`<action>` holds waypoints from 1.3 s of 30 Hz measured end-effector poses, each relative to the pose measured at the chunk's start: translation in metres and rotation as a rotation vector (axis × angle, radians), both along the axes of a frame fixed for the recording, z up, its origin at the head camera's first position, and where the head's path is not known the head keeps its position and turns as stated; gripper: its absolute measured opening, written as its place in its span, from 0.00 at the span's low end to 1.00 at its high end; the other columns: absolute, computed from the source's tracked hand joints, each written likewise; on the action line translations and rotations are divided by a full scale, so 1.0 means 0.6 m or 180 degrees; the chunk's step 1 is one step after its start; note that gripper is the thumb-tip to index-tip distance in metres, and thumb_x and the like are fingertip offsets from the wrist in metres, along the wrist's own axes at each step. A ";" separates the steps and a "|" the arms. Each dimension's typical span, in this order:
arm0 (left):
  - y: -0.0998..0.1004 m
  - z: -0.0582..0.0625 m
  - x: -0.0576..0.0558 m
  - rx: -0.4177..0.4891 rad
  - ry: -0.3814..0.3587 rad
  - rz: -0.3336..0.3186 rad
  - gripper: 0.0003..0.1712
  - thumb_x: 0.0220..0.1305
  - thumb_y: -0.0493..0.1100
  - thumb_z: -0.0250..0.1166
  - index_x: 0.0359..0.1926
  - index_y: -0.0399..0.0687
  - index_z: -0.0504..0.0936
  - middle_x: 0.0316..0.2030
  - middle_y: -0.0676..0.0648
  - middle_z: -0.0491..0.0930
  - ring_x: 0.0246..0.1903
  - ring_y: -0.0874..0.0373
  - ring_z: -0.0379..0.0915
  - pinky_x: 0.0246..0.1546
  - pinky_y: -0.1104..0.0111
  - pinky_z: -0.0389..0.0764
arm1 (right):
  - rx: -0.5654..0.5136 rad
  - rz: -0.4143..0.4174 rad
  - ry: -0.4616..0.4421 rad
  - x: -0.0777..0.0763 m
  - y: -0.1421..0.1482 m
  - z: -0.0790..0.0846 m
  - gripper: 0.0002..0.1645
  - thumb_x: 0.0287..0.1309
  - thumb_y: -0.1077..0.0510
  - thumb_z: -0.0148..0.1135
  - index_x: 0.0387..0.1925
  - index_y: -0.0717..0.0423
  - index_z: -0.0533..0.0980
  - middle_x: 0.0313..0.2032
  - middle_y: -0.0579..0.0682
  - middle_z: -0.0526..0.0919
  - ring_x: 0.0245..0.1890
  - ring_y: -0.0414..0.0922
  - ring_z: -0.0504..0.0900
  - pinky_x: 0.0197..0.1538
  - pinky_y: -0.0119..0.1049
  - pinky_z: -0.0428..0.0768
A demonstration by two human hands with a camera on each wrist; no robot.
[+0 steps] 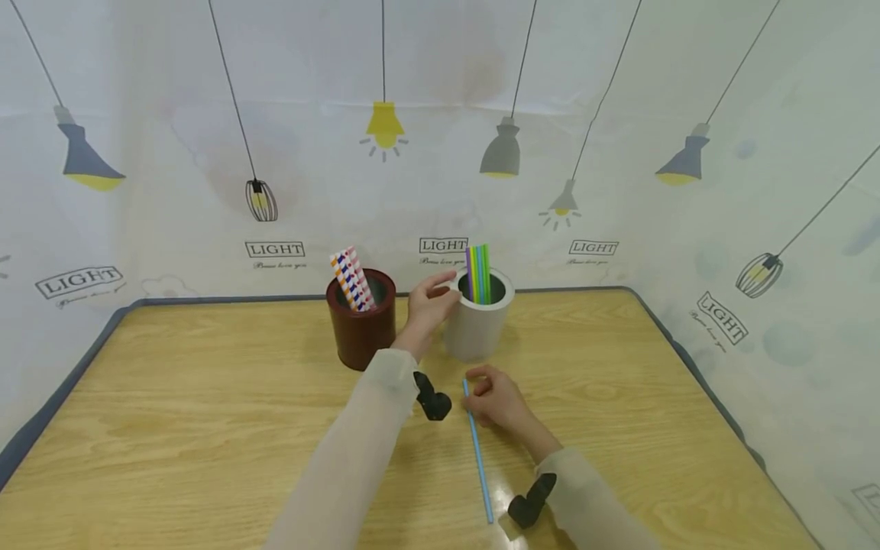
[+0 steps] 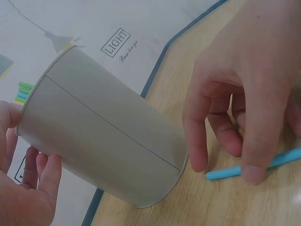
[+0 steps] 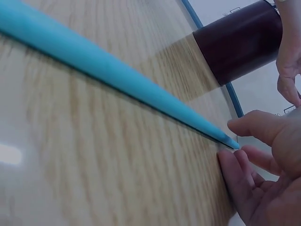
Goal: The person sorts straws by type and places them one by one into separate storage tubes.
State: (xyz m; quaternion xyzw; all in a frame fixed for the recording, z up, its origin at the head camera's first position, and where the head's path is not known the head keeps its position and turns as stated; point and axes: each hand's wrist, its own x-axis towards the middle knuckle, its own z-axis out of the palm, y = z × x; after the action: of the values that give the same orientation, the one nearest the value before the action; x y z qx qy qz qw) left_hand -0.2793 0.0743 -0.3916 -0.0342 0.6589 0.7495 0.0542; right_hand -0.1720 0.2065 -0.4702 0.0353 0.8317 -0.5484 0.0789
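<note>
A white cup (image 1: 474, 336) stands at the back of the table with several coloured straws (image 1: 479, 273) upright in it. My left hand (image 1: 429, 305) is at its left side, fingertips touching near the rim with the fingers relaxed; the left wrist view shows the cup's seam (image 2: 113, 122) beside them. In front of the cup, a light blue straw (image 1: 479, 458) lies on the table, pointing away from me. Over its far end is my right hand (image 1: 502, 401), thumb and fingers bent loosely on either side. In the right wrist view the thumb (image 3: 256, 126) is raised off the straw.
Left of the white cup stands a dark red-brown cup (image 1: 360, 336) holding several patterned paper straws (image 1: 353, 279). The wooden table (image 1: 206, 428) has a dark edge and meets a cloth backdrop (image 1: 309, 153) printed with lamps at the back.
</note>
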 end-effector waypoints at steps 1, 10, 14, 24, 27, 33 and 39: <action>0.000 0.000 0.000 0.0003 -0.0001 0.0005 0.23 0.50 0.34 0.63 0.50 0.49 0.81 0.46 0.43 0.73 0.44 0.54 0.69 0.42 0.67 0.76 | 0.0023 0.0008 0.0006 0.000 0.000 -0.002 0.25 0.46 0.66 0.66 0.49 0.63 0.72 0.30 0.53 0.71 0.19 0.42 0.72 0.19 0.34 0.76; -0.002 -0.001 0.002 0.0022 -0.0028 -0.0042 0.22 0.51 0.35 0.63 0.50 0.52 0.81 0.47 0.44 0.72 0.46 0.54 0.69 0.42 0.67 0.76 | 0.0247 -0.0001 0.0105 0.004 -0.010 0.008 0.23 0.42 0.69 0.66 0.45 0.64 0.74 0.29 0.53 0.72 0.19 0.42 0.71 0.19 0.32 0.75; -0.006 -0.003 0.001 0.0008 -0.0010 -0.0045 0.22 0.51 0.35 0.63 0.51 0.52 0.80 0.48 0.44 0.72 0.46 0.54 0.68 0.42 0.67 0.76 | 0.0371 0.0011 0.0133 0.002 -0.016 0.010 0.23 0.40 0.70 0.64 0.44 0.64 0.74 0.27 0.52 0.72 0.18 0.41 0.71 0.19 0.30 0.74; -0.004 -0.004 0.000 0.0015 0.0080 -0.0022 0.23 0.50 0.34 0.63 0.50 0.50 0.81 0.47 0.43 0.73 0.47 0.54 0.68 0.42 0.67 0.76 | 0.0249 0.0047 -0.0048 -0.001 -0.010 0.014 0.23 0.43 0.72 0.58 0.46 0.65 0.74 0.27 0.53 0.74 0.19 0.42 0.72 0.21 0.36 0.78; -0.001 -0.002 0.001 0.0061 0.0075 0.0001 0.23 0.50 0.33 0.63 0.50 0.49 0.81 0.46 0.42 0.73 0.47 0.54 0.68 0.42 0.67 0.76 | 0.0121 0.0079 -0.0093 -0.002 -0.002 0.017 0.23 0.44 0.72 0.57 0.47 0.66 0.73 0.27 0.53 0.74 0.19 0.42 0.72 0.21 0.37 0.79; 0.000 -0.001 0.003 0.0092 0.0032 0.0009 0.22 0.50 0.33 0.64 0.49 0.49 0.81 0.46 0.43 0.73 0.46 0.54 0.68 0.42 0.67 0.76 | -0.0039 0.0242 -0.0134 0.000 0.009 0.025 0.24 0.46 0.72 0.57 0.49 0.69 0.71 0.27 0.52 0.73 0.20 0.42 0.73 0.23 0.39 0.80; -0.001 -0.002 0.003 0.0089 0.0019 -0.0025 0.22 0.50 0.34 0.64 0.49 0.50 0.81 0.46 0.43 0.73 0.46 0.54 0.68 0.41 0.67 0.77 | -0.0160 0.0310 -0.0190 -0.001 0.013 0.027 0.23 0.49 0.71 0.57 0.51 0.69 0.70 0.29 0.53 0.73 0.21 0.42 0.73 0.24 0.39 0.79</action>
State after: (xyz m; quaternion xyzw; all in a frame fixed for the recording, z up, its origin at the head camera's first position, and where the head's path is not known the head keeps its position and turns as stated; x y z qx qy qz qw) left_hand -0.2774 0.0735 -0.3931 -0.0285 0.6487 0.7585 0.0557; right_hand -0.1725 0.2145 -0.4542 0.0091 0.8157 -0.5633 0.1311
